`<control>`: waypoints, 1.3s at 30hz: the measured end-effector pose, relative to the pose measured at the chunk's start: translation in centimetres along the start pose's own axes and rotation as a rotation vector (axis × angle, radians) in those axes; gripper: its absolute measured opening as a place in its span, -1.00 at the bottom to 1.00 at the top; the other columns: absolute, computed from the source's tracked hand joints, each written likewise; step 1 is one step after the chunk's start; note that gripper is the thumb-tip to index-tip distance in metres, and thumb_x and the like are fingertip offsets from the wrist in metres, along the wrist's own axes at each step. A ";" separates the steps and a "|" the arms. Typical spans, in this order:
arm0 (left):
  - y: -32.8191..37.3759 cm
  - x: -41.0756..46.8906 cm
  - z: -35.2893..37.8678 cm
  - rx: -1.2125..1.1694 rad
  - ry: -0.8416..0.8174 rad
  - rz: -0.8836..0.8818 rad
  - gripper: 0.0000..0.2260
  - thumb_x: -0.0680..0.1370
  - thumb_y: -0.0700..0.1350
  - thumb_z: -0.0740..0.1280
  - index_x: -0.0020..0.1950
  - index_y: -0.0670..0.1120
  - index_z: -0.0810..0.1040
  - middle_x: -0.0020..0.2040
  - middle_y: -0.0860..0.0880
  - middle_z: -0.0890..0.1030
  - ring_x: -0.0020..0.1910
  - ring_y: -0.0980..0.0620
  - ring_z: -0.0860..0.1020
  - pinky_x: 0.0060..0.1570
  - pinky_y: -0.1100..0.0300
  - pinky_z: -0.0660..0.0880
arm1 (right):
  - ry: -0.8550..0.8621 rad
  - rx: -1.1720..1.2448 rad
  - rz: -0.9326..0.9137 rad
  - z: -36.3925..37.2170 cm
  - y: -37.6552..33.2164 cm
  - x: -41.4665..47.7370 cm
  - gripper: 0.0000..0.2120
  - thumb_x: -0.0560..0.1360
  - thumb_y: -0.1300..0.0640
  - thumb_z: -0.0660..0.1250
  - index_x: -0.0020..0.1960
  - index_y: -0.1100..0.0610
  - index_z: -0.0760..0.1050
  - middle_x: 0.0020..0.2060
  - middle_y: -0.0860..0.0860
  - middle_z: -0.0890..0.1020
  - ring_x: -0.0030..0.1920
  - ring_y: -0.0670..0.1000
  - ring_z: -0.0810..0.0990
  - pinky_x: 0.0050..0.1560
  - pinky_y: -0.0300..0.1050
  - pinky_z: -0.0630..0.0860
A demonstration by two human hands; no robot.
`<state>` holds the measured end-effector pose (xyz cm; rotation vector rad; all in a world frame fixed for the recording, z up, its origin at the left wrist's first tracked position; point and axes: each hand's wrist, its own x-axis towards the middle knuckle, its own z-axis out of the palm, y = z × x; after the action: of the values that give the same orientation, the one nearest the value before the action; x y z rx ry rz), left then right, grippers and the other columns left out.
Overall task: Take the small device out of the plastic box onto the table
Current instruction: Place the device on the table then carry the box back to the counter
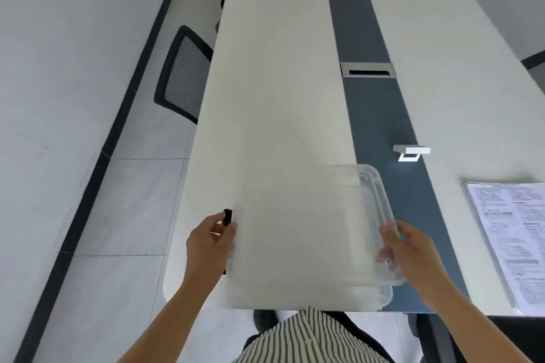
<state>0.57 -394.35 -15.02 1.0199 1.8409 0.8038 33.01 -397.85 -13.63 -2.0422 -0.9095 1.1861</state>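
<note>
Left hand (211, 240), at the lower left of the frame, is pinched on a small black device (227, 217), thumb and fingers closed around its lower end while its top sticks up above them. It sits right at the left edge of the pale worktop (274, 115), and whether the device touches the surface cannot be told.

Right hand (413, 247), at the lower right, is clamped on the clear plastic lid (364, 200), fingers curled over its near right edge. That lid is tilted, its far end toward the middle of the frame. Below it, near the bottom edge of the worktop, lies the clear plastic box (339, 295), faint against the pale surface; its right corner shows just under the right hand.

A dark blue strip (371, 115) runs up the middle of the worktop, with a metal cable port (367, 69) set in it. Printed papers (510, 233) lie at the right edge of the frame. A black mesh chair (184, 74) stands at the left of the worktop. A striped shirt (306, 339) fills the bottom centre.
</note>
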 end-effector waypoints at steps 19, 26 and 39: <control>-2.5 -1.2 -1.3 0.360 -0.098 0.113 -0.81 0.41 -0.04 0.45 -0.04 -0.02 0.55 -0.34 -0.05 0.59 -0.33 -0.08 0.58 -0.27 -0.08 0.60 | 0.191 -0.465 -0.139 1.1 6.7 -1.8 -0.77 0.47 -0.12 0.34 -0.04 0.01 0.62 -0.27 -0.15 0.64 -0.23 -0.02 0.60 -0.21 -0.04 0.58; -2.9 -0.9 -1.2 0.346 -0.097 0.125 -0.82 0.40 -0.05 0.46 -0.05 -0.05 0.57 -0.31 -0.03 0.60 -0.34 -0.09 0.58 -0.26 -0.09 0.60 | 0.168 -0.391 -0.099 1.1 6.6 -1.5 -0.72 0.46 -0.07 0.37 0.08 0.05 0.65 -0.20 -0.12 0.64 -0.12 0.05 0.61 -0.09 -0.03 0.54; -2.2 0.0 -1.1 0.329 -0.089 0.122 -0.83 0.43 0.00 0.44 -0.22 -0.08 0.55 -0.32 -0.02 0.61 -0.40 -0.05 0.56 -0.36 0.09 0.51 | 0.126 -0.473 -0.034 0.8 5.4 -1.1 -0.69 0.46 -0.14 0.34 0.03 0.06 0.62 -0.13 -0.09 0.67 -0.09 0.04 0.62 -0.09 -0.05 0.51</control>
<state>-1.12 -395.52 -16.33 1.3638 1.8853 0.5237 33.30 -401.77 -17.60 -2.4236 -1.2464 0.8675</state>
